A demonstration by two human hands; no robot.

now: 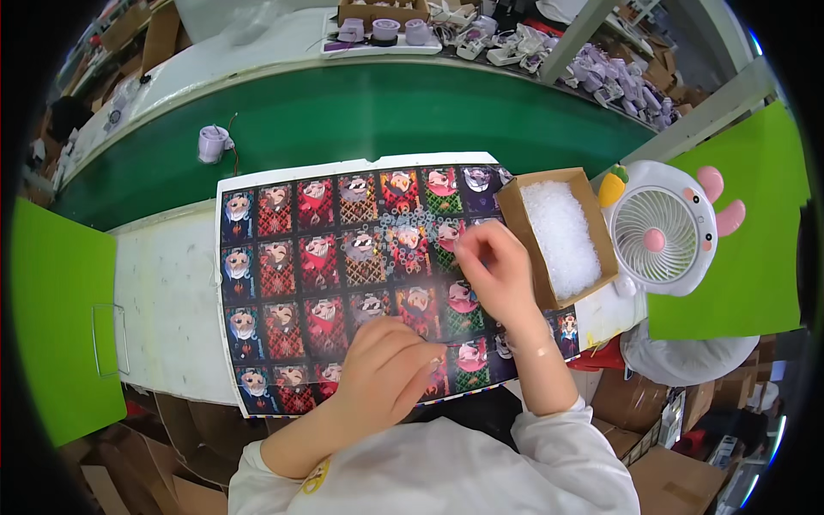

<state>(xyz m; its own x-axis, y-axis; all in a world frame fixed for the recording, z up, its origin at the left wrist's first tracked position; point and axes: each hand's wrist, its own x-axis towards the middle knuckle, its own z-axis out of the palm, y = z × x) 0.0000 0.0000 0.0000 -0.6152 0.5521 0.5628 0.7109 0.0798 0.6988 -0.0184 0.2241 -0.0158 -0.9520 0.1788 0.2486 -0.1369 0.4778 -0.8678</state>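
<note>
My left hand (384, 373) is over the near middle of a printed sheet (296, 268) with rows of cartoon figures. Its fingers are curled together; anything between them is too small or blurred to name. Farther right, my right hand (496, 270) is bent with thumb and fingertips drawn together, and what they hold cannot be made out. Several small clear rings (410, 233) lie scattered on the sheet, just left of my right fingertips. Beyond that hand stands an open cardboard box (536, 262) filled with small clear plastic pieces (562, 236).
A white fan with pink ears (657, 232) stands right of the box. A green belt (343, 116) runs behind, carrying a small lilac motor-like part (213, 144). Piled lilac parts (618, 81) lie at the back right. Bright green panels (64, 318) flank both sides.
</note>
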